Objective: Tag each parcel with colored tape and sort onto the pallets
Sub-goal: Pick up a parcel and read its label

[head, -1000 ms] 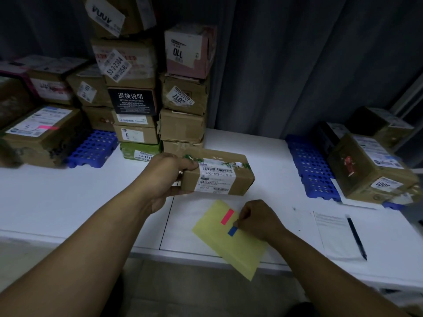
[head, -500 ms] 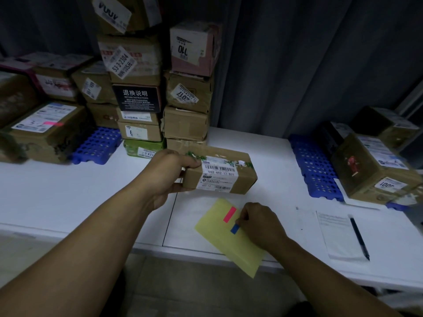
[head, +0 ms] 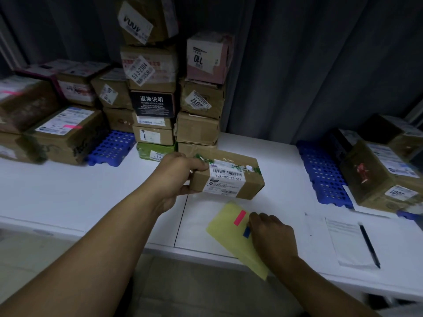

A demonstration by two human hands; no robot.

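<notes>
One parcel (head: 251,183) in left hand (head: 176,177)

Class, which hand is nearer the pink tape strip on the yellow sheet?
The right hand: it lies just beside the pink tape strip; the left hand grips the parcel farther back.

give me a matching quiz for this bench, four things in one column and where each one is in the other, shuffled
1 barcode parcel
2 pen
3 pink tape strip
4 blue tape strip

A lying on the white paper
B on the yellow sheet, fully in view
C held in the left hand
D partly hidden by the right hand

Pairs: 1-C, 2-A, 3-B, 4-D
</notes>
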